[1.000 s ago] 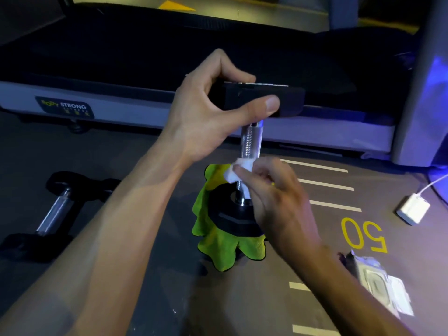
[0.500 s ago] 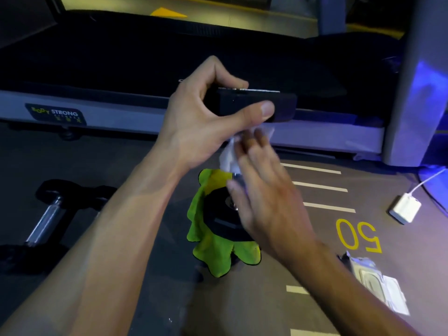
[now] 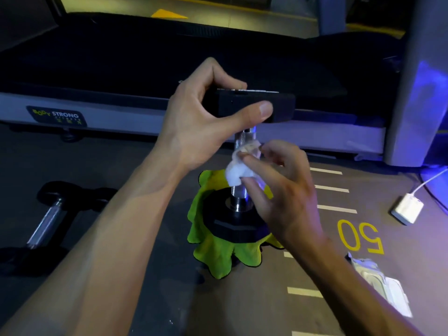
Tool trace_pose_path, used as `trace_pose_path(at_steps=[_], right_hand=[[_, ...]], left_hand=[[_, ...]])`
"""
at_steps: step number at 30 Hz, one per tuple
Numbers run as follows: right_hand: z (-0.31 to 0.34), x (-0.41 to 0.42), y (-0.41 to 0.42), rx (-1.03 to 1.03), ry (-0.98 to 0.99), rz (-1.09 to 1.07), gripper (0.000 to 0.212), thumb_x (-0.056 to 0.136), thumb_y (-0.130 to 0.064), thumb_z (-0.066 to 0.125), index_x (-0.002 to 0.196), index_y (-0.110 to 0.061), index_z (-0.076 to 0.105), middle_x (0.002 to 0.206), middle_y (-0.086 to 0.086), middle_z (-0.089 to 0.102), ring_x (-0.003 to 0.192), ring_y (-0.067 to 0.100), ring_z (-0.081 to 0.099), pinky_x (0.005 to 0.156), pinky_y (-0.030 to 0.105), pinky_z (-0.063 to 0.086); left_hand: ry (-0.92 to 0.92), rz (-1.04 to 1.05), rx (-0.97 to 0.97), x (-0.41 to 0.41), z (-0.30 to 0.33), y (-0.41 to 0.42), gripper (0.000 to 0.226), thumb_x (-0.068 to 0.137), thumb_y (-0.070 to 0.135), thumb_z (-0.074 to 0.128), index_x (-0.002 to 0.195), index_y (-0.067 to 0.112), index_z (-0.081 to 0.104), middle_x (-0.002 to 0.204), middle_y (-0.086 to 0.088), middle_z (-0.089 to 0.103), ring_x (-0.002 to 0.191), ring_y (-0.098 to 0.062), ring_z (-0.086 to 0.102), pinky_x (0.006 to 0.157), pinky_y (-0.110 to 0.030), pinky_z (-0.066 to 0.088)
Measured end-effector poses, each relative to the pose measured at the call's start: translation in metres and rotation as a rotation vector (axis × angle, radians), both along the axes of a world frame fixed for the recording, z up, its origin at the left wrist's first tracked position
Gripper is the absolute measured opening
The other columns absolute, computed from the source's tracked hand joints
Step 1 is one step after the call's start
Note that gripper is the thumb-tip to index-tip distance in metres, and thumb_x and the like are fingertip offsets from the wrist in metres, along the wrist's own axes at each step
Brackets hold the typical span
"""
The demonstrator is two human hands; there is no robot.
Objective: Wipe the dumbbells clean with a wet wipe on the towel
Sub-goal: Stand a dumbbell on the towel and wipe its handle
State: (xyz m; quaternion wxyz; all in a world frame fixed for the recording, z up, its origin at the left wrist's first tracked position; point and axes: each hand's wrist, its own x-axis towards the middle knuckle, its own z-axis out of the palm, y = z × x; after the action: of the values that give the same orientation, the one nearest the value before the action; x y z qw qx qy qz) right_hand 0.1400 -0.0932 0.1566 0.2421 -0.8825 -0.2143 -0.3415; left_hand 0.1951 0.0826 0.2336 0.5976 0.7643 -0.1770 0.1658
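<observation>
On the green towel point(image 3: 218, 255) spread over the floor, a dumbbell point(image 3: 238, 209) stands upright on one head. Left hand point(image 3: 194, 132) has its grip curled round the top head, while right hand point(image 3: 283, 190) pinches the wet wipe point(image 3: 236, 172) against the steel handle.

I see a black-ended dumbbell with a chrome handle point(image 3: 238, 226) standing upright on a crumpled lime-green towel point(image 3: 219, 255) on the grey floor point(image 3: 155, 238). My left hand point(image 3: 201, 124) grips its top weight between thumb and fingers. My right hand point(image 3: 283, 190) pinches a crumpled white wet wipe point(image 3: 238, 169) against the handle. A second dumbbell point(image 3: 48, 221) lies to the left; a wipes packet point(image 3: 378, 284) and a white charger point(image 3: 407, 208) lie to the right, with a treadmill point(image 3: 145, 69) behind.
</observation>
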Motion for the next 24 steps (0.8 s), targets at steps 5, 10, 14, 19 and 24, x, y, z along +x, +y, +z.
trace_pose_path(at_steps=[5, 10, 14, 19, 24], right_hand=[[0.029, 0.018, 0.005, 0.115, -0.103, -0.138, 0.013, 0.093, -0.009, 0.068, 0.101, -0.008, 0.078, 0.095, 0.008, 0.061, 0.077, 0.011, 0.052, 0.068, 0.007, 0.035], [-0.004, -0.004, 0.008, 0.168, 0.036, -0.060, 0.036, 0.086, 0.012, 0.071, 0.114, -0.009, 0.079, 0.111, 0.008, 0.069, 0.099, 0.008, 0.063, 0.087, 0.004, 0.038], [0.011, 0.008, 0.004, 0.119, 0.017, -0.041, 0.030, 0.089, -0.001, 0.073, 0.111, -0.020, 0.081, 0.113, 0.002, 0.069, 0.100, 0.005, 0.061, 0.086, -0.001, 0.036], [0.007, -0.001, 0.006, 0.116, 0.107, 0.089, 0.029, 0.089, -0.001, 0.072, 0.107, -0.021, 0.082, 0.106, -0.008, 0.064, 0.097, -0.009, 0.052, 0.088, 0.001, 0.035], [0.002, -0.018, -0.001, 0.006, 0.441, 0.159, 0.030, 0.083, -0.005, 0.068, 0.093, -0.028, 0.083, 0.087, -0.025, 0.056, 0.077, -0.006, 0.056, 0.072, 0.001, 0.036]], left_hand=[[-0.009, -0.010, 0.010, -0.002, 0.000, -0.002, 0.046, 0.077, 0.048, 0.087, 0.101, 0.016, 0.063, 0.113, -0.004, 0.076, 0.107, -0.022, 0.072, 0.096, -0.053, 0.055], [-0.010, -0.013, -0.028, -0.001, -0.001, 0.004, 0.040, 0.077, 0.045, 0.088, 0.096, 0.022, 0.061, 0.113, -0.004, 0.077, 0.108, -0.024, 0.072, 0.097, -0.053, 0.055], [-0.023, -0.049, -0.061, -0.003, -0.004, 0.008, 0.036, 0.080, 0.036, 0.088, 0.096, 0.023, 0.059, 0.117, -0.008, 0.075, 0.112, -0.024, 0.071, 0.101, -0.050, 0.056], [-0.030, -0.088, -0.106, -0.004, -0.004, 0.016, 0.034, 0.082, 0.033, 0.087, 0.097, 0.026, 0.057, 0.120, -0.007, 0.075, 0.113, -0.020, 0.071, 0.096, -0.030, 0.055], [-0.038, -0.103, -0.136, -0.005, -0.009, 0.022, 0.033, 0.085, 0.026, 0.087, 0.096, 0.024, 0.056, 0.120, -0.010, 0.074, 0.113, -0.021, 0.071, 0.094, -0.023, 0.050]])
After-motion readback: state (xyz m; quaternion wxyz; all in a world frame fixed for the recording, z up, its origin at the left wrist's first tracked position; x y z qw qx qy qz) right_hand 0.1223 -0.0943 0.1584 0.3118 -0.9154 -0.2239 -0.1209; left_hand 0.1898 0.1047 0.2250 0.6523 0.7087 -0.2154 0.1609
